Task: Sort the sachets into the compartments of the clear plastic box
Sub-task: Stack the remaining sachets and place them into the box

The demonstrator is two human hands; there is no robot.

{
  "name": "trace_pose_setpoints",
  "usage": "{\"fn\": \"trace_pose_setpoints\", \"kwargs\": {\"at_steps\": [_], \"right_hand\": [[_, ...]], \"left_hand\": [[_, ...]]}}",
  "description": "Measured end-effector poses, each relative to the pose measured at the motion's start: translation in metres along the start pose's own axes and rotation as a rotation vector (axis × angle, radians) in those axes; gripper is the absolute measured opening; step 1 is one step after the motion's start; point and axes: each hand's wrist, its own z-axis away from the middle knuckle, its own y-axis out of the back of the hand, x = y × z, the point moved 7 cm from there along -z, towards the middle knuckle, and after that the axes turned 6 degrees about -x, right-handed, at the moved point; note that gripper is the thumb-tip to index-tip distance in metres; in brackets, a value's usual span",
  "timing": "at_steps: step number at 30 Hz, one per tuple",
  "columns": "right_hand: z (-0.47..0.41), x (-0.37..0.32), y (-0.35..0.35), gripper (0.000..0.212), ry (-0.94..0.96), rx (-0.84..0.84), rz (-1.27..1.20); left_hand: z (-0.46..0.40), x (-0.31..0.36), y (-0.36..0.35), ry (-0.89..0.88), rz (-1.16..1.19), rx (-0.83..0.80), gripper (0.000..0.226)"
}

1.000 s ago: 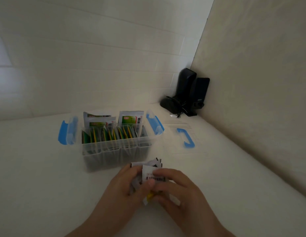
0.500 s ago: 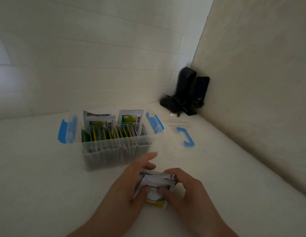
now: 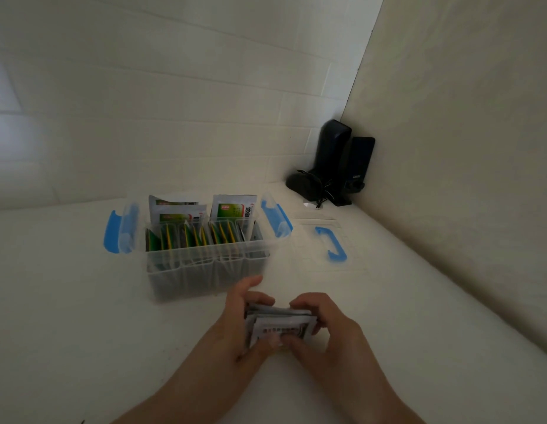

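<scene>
Upright in the clear plastic box [image 3: 205, 270], green-yellow sachets [image 3: 202, 237]; both hands' fingers [image 3: 306, 304] around a small stack [image 3: 278, 325].

Dim corner, pale tiled wall [image 3: 174, 96]

sachets [image 3: 205, 237] in box [image 3: 205, 270], lid [image 3: 324, 243] right

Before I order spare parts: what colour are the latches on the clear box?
Blue, on both latches of the clear box, shown in the head view.
</scene>
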Motion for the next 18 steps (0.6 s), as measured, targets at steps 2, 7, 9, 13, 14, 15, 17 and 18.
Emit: {"fn": "trace_pose_setpoints", "kwargs": {"at_steps": [2, 7, 9, 13, 14, 15, 17, 18], "right_hand": [[0.001, 0.008, -0.006, 0.044, -0.068, -0.095, -0.099], [0.0, 0.015, -0.016, 0.035, -0.065, -0.142, 0.021], [-0.002, 0.016, -0.02, 0.029, -0.081, -0.125, 0.035], [-0.004, 0.014, -0.022, 0.027, -0.081, -0.102, -0.022], [-0.004, 0.014, -0.022, 0.028, -0.076, -0.108, -0.036], [-0.003, 0.014, -0.022, 0.031, -0.068, -0.113, -0.043], [-0.002, 0.011, -0.02, 0.034, -0.037, -0.084, -0.049], [-0.001, 0.008, -0.018, 0.033, -0.021, -0.056, -0.06]], "left_hand": [[-0.001, -0.005, -0.004, 0.01, -0.059, -0.023, 0.062], [0.0, -0.014, -0.009, 0.007, -0.171, -0.009, 0.053], [0.001, -0.02, -0.008, 0.021, -0.214, 0.025, 0.049], [0.0, -0.014, -0.002, 0.005, -0.242, 0.081, 0.031], [-0.001, -0.014, 0.0, 0.012, -0.222, 0.094, 0.021], [-0.001, -0.012, 0.003, 0.016, -0.196, 0.104, 0.017], [-0.002, -0.008, 0.008, 0.026, -0.146, 0.093, 0.021], [-0.002, -0.004, 0.011, 0.029, -0.103, 0.098, 0.022]]}}
